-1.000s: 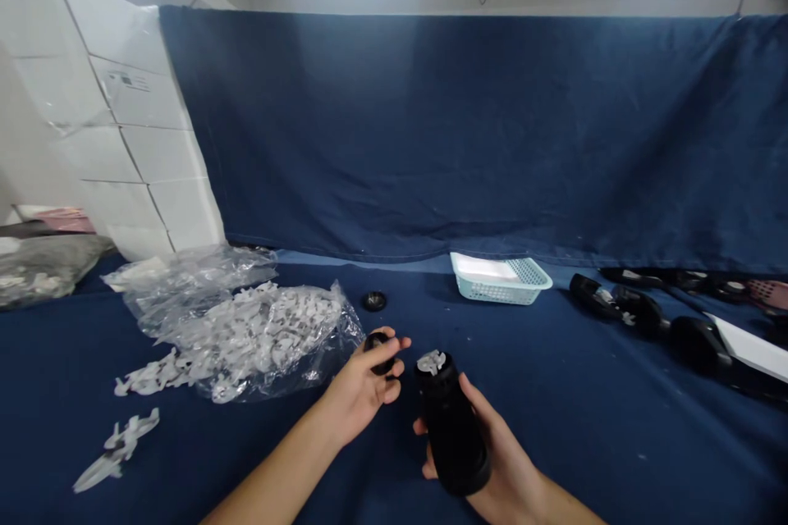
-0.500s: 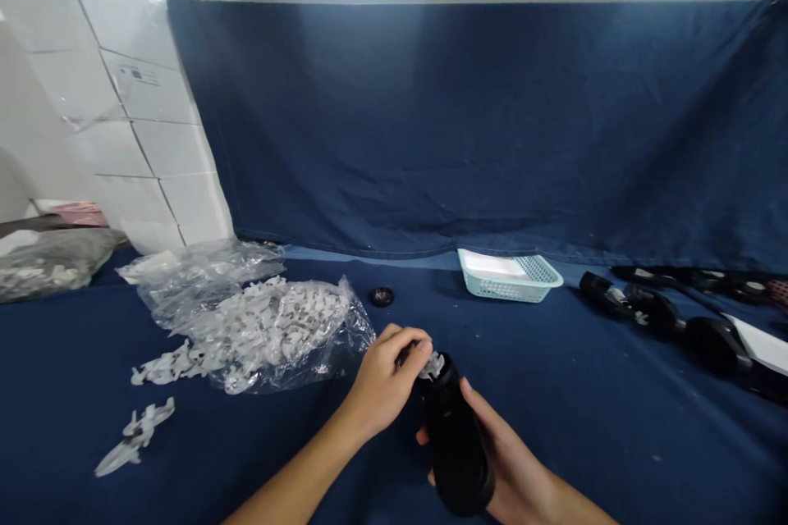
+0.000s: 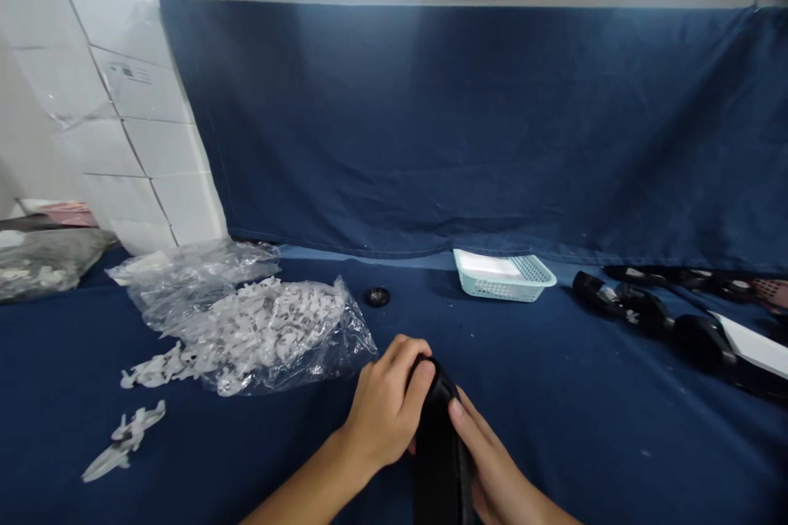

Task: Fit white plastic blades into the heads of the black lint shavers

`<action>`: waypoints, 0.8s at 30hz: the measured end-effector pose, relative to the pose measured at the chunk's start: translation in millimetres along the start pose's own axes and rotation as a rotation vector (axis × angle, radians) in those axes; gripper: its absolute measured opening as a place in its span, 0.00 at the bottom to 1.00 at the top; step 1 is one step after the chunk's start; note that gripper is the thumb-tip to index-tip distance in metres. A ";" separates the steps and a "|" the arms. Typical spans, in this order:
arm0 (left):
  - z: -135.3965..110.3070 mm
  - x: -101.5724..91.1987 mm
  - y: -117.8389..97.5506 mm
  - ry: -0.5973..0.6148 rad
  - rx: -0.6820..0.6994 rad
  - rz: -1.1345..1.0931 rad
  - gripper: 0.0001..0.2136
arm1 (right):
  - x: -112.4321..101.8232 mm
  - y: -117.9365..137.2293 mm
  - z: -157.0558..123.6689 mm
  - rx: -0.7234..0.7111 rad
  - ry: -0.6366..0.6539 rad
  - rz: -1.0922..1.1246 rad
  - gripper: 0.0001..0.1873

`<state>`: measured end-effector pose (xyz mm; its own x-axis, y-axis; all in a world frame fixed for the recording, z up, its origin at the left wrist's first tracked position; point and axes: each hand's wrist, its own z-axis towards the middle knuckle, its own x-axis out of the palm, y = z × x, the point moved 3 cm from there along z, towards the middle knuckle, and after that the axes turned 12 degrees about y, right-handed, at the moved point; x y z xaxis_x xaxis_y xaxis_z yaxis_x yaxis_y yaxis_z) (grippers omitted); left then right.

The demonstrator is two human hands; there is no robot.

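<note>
Between my hands is a long black rounded plastic housing (image 3: 434,459), tilted, its lower end cut off by the bottom of the view. My left hand (image 3: 387,406) closes over its upper end, thumb on the near side and fingers over the top. My right hand (image 3: 486,451) grips it from the right, thumb along the edge. The opening at the top end is hidden by my left fingers. Beyond my left hand lies a small round black part (image 3: 377,296). To the left, a clear plastic bag (image 3: 350,336) spills a heap of white plastic parts (image 3: 271,328).
Several loose white pieces (image 3: 126,440) lie at front left. A light blue basket (image 3: 510,290) holding white paper stands at the back. Black housings (image 3: 643,310) line the right side. White boxes (image 3: 157,152) are stacked at back left, beside a blue curtain (image 3: 443,123).
The housing has turned and moved lower in view. My left hand now covers its upper end, and the white part seen there before is out of sight.
</note>
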<state>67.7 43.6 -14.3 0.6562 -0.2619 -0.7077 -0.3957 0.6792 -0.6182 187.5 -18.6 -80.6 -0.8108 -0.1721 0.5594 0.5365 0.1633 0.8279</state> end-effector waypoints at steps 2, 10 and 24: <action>-0.9 0.3 -2.3 0.030 0.030 -0.007 0.12 | -8.1 -4.1 -1.2 -0.068 -0.029 -0.115 0.29; -8.4 2.1 -15.9 0.116 0.176 -0.174 0.20 | -15.9 -3.7 -17.8 -0.508 -0.150 -0.677 0.34; -2.2 34.4 10.9 0.162 -0.470 -1.159 0.28 | -3.9 17.2 -20.1 -0.717 -0.143 -1.497 0.35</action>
<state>84.6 40.4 -46.2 0.6972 -0.6430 0.3170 0.1466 -0.3050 -0.9410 204.6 -34.6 -67.7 -0.6644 0.3367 -0.6673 -0.7246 -0.5091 0.4646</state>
